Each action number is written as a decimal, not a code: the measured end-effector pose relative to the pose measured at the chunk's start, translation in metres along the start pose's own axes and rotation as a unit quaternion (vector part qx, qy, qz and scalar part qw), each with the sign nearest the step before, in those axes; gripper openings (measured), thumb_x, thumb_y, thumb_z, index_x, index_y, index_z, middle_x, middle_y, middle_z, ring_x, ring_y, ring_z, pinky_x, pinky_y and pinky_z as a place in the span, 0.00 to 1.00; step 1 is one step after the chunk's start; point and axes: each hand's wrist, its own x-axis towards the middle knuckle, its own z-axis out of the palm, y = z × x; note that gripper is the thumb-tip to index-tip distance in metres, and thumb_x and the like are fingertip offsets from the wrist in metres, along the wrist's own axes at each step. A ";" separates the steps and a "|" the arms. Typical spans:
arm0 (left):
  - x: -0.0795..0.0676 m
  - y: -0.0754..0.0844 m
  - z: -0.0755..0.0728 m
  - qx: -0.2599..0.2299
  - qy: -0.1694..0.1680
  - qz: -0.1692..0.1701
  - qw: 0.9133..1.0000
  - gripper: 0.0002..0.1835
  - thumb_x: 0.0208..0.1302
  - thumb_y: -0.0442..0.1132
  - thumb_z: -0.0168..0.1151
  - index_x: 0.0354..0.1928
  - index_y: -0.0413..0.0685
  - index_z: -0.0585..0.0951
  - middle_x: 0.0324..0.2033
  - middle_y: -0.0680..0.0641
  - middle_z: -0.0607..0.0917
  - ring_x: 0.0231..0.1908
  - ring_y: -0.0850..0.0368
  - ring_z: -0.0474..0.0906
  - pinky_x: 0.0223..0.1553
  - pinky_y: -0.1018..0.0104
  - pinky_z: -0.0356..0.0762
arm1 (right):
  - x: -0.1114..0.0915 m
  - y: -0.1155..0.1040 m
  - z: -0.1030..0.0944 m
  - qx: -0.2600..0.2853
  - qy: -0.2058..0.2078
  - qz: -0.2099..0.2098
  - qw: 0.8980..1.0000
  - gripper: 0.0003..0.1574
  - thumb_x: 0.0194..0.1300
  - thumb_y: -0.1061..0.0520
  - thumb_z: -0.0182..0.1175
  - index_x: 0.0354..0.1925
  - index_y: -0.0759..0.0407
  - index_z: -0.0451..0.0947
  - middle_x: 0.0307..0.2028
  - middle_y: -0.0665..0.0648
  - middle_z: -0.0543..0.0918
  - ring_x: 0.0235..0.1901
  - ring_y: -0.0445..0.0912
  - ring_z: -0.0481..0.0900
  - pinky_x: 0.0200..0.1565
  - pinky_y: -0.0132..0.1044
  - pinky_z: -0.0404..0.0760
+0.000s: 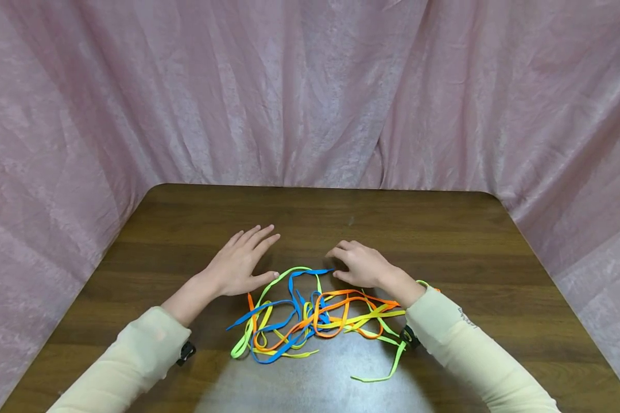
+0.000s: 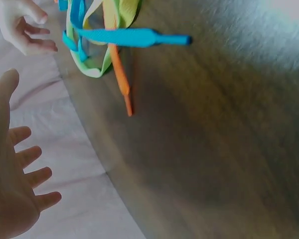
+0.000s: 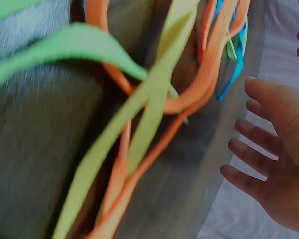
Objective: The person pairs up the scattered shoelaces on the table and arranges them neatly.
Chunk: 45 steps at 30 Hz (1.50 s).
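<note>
Pink velvety curtain (image 1: 310,86) surrounds a brown wood-grain desk (image 1: 496,258). Over it the person's left hand (image 1: 240,264) is spread, fingers straight; the right hand (image 1: 361,265) has loosely bent, parted fingers and grips nothing. Near the desk's front, between and below both hands, lies a tangle of laces (image 1: 305,321): lime green lace (image 3: 79,40), yellow lace (image 3: 157,87), orange lace (image 3: 212,69) and blue lace (image 2: 129,37). Whether the left thumb touches the green one is hard to tell. They look light, limp and flat, hardly fragile, likely to snag at crossings; the firmer blue tip (image 2: 173,39) and orange tip (image 2: 129,104), jutting clear, seem the best places to pinch. No brand shows on them; small print on the right sleeve (image 1: 475,355) is unreadable.
</note>
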 end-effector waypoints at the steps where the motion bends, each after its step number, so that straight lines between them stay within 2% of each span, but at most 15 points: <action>1: -0.001 0.001 0.001 -0.002 0.000 0.000 1.000 0.42 0.58 0.66 0.51 0.70 0.53 0.56 0.70 0.48 0.54 0.68 0.44 0.50 0.63 0.42 0.50 | 0.001 -0.002 0.002 0.002 -0.002 -0.001 1.000 0.23 0.59 0.50 0.61 0.53 0.51 0.75 0.48 0.54 0.76 0.47 0.50 0.75 0.42 0.44 0.77; 9: -0.004 0.006 0.013 -0.010 0.009 0.005 1.000 0.42 0.56 0.64 0.55 0.68 0.50 0.61 0.68 0.45 0.59 0.67 0.43 0.54 0.62 0.42 0.52 | 0.012 -0.013 0.011 0.006 -0.013 -0.011 1.000 0.20 0.59 0.51 0.61 0.51 0.51 0.76 0.46 0.53 0.77 0.45 0.49 0.75 0.42 0.43 0.77; 14: -0.006 0.007 0.018 -0.013 0.013 0.014 1.000 0.40 0.56 0.65 0.54 0.66 0.49 0.63 0.66 0.44 0.62 0.65 0.42 0.57 0.62 0.44 0.55 | 0.018 -0.018 0.016 -0.007 -0.021 -0.020 1.000 0.17 0.59 0.52 0.61 0.48 0.50 0.77 0.42 0.52 0.77 0.41 0.49 0.75 0.41 0.41 0.76; 21: -0.008 0.012 0.023 -0.018 0.006 0.020 1.000 0.39 0.57 0.64 0.54 0.65 0.49 0.65 0.64 0.44 0.66 0.62 0.45 0.63 0.60 0.48 0.58 | 0.023 -0.024 0.021 -0.021 -0.005 -0.028 0.999 0.05 0.60 0.56 0.61 0.37 0.52 0.77 0.34 0.51 0.74 0.34 0.47 0.72 0.35 0.37 0.74; 26: -0.007 0.014 0.025 -0.023 -0.001 0.018 1.000 0.38 0.57 0.64 0.54 0.64 0.50 0.66 0.62 0.47 0.68 0.59 0.48 0.65 0.58 0.49 0.62 | 0.024 -0.025 0.022 -0.027 0.007 -0.031 0.999 0.03 0.60 0.57 0.61 0.33 0.53 0.75 0.31 0.50 0.73 0.30 0.45 0.71 0.32 0.36 0.73; 33: -0.002 0.018 0.024 -0.039 -0.013 0.010 0.999 0.36 0.57 0.63 0.55 0.63 0.51 0.68 0.58 0.48 0.71 0.56 0.48 0.68 0.55 0.50 0.66 | 0.025 -0.022 0.019 -0.030 0.040 -0.028 0.998 0.03 0.59 0.59 0.61 0.33 0.52 0.76 0.31 0.49 0.76 0.32 0.44 0.77 0.35 0.37 0.77; 45: 0.014 0.027 0.031 -0.033 0.021 0.009 0.999 0.27 0.56 0.57 0.60 0.53 0.48 0.77 0.44 0.49 0.79 0.43 0.53 0.75 0.42 0.59 0.74 | 0.026 -0.017 0.000 -0.021 0.128 -0.040 0.991 0.04 0.57 0.61 0.62 0.33 0.52 0.77 0.31 0.48 0.78 0.30 0.43 0.75 0.32 0.34 0.76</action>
